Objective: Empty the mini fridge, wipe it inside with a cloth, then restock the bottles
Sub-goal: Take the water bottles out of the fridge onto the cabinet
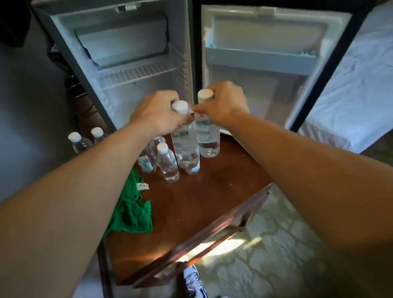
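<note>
The mini fridge (142, 61) stands open with bare shelves, its door (266, 62) swung to the right. My left hand (155, 112) grips the neck of a large clear water bottle (186, 144) with a white cap. My right hand (225, 102) grips a second large bottle (207, 137) just to its right. Both bottles are over the wooden table (204, 204) in front of the fridge; whether they touch it I cannot tell. Several small bottles (168, 163) stand beside them, and two more small bottles (78, 142) sit at the far left. A green cloth (133, 210) lies crumpled on the table's left side.
A bed with white sheets (357, 85) is to the right of the fridge door. Patterned carpet (274, 258) and my shoes (194, 284) show below the table's front edge. Dark cables (76, 91) hang left of the fridge.
</note>
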`<move>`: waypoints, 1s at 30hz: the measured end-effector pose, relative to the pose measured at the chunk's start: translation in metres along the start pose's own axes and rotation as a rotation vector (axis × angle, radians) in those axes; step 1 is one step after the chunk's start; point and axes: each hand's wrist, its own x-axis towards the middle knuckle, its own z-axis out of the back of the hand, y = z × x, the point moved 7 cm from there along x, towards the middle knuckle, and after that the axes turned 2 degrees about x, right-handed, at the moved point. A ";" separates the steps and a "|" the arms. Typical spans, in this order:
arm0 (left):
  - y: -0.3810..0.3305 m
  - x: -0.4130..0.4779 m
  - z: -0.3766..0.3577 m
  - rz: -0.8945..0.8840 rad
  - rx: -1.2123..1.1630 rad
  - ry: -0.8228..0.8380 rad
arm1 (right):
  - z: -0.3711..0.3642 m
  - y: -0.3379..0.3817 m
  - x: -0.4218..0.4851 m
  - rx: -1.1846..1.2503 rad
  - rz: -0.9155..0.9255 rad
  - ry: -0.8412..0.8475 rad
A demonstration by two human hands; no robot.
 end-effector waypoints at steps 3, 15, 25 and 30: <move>0.011 -0.012 -0.042 0.039 0.038 0.060 | -0.014 -0.032 -0.014 -0.031 -0.053 0.076; 0.060 -0.005 -0.178 0.153 0.177 0.107 | -0.094 -0.163 -0.017 -0.072 -0.204 0.187; 0.058 -0.003 -0.176 0.217 0.182 0.356 | -0.091 -0.141 0.001 -0.401 -0.230 0.334; 0.072 -0.020 -0.110 0.287 0.063 0.484 | -0.082 -0.069 0.001 -0.409 -0.001 0.232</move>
